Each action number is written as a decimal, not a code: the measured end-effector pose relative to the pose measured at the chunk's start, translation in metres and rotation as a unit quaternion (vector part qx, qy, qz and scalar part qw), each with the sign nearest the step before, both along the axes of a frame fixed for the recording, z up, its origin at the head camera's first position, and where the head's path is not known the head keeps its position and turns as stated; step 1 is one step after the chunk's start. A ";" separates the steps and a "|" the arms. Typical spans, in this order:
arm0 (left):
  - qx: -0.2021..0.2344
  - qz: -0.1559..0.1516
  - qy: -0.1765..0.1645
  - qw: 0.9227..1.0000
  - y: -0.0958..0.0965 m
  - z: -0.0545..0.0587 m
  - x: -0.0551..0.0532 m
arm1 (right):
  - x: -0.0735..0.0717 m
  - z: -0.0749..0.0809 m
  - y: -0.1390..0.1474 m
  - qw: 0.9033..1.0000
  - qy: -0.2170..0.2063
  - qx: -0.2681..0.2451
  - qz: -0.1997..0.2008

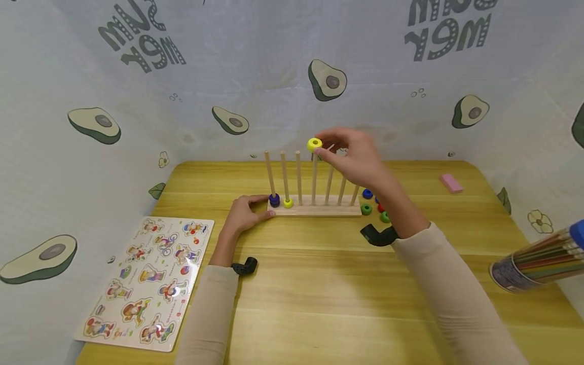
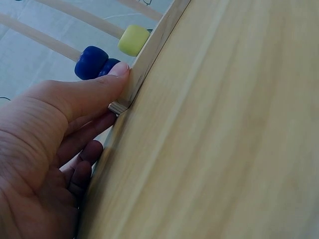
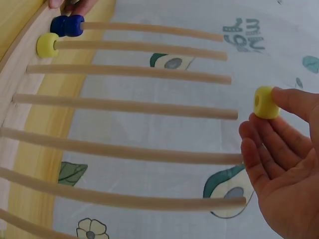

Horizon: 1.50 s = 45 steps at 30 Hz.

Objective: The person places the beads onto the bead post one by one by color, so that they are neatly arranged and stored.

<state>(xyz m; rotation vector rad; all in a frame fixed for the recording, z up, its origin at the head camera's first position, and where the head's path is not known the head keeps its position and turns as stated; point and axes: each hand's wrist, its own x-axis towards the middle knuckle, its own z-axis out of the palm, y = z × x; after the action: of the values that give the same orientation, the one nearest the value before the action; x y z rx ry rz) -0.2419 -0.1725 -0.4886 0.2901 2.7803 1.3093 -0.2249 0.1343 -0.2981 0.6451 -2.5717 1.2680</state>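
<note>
A wooden peg rack (image 1: 315, 210) with several upright pegs stands toward the back of the table. My left hand (image 1: 243, 215) grips the left end of its base, the thumb (image 2: 107, 87) on the near side. Two dark blue beads (image 1: 274, 200) are stacked on the leftmost peg, and one yellow bead (image 1: 288, 203) sits low on the second. My right hand (image 1: 358, 154) pinches another yellow bead (image 3: 266, 102) between thumb and fingers. In the right wrist view this bead is just off the tip of the fourth peg (image 3: 199, 112), its hole facing the pegs.
Loose green beads (image 1: 366, 209), blue beads (image 1: 367, 193) and a red bead (image 1: 381, 208) lie by the rack's right end. A picture puzzle board (image 1: 150, 284) lies at left. A pink block (image 1: 451, 183) and a holder of pencils (image 1: 515, 274) are at right.
</note>
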 end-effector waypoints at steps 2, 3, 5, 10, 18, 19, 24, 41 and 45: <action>0.003 0.002 -0.002 1.000 0.001 0.000 0.002 | -0.001 0.001 -0.008 1.000 0.002 0.007 0.008; 0.003 0.002 -0.002 1.000 0.001 0.000 0.002 | -0.001 0.002 -0.011 1.000 0.003 0.011 0.012; 0.002 0.003 -0.002 1.000 0.002 0.000 0.004 | -0.002 0.002 -0.019 1.000 0.001 0.020 0.021; 0.001 0.005 0.000 1.000 0.004 0.001 0.008 | -0.006 0.002 -0.035 0.998 -0.001 0.039 0.042; 0.002 0.006 -0.001 1.000 0.008 0.005 0.013 | -0.011 -0.002 -0.046 0.997 0.001 0.046 0.057; 0.001 0.006 -0.001 1.000 0.009 0.004 0.014 | -0.010 -0.003 -0.046 0.997 0.001 0.047 0.059; 0.001 0.008 0.002 1.000 0.012 0.003 0.018 | -0.007 -0.004 -0.048 0.996 -0.006 0.055 0.070; 0.011 0.022 0.003 1.000 0.016 -0.001 0.032 | 0.006 -0.008 -0.033 0.993 -0.011 0.075 0.086; 0.011 0.026 -0.004 1.000 0.017 -0.001 0.035 | 0.011 -0.008 -0.026 0.994 -0.008 0.064 0.088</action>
<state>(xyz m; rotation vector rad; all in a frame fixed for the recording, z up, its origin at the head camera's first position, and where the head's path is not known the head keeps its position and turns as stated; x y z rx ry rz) -0.2066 -0.1558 -0.4899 0.2148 2.7876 1.3492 -0.2143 0.1085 -0.3056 0.9081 -2.6768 1.1691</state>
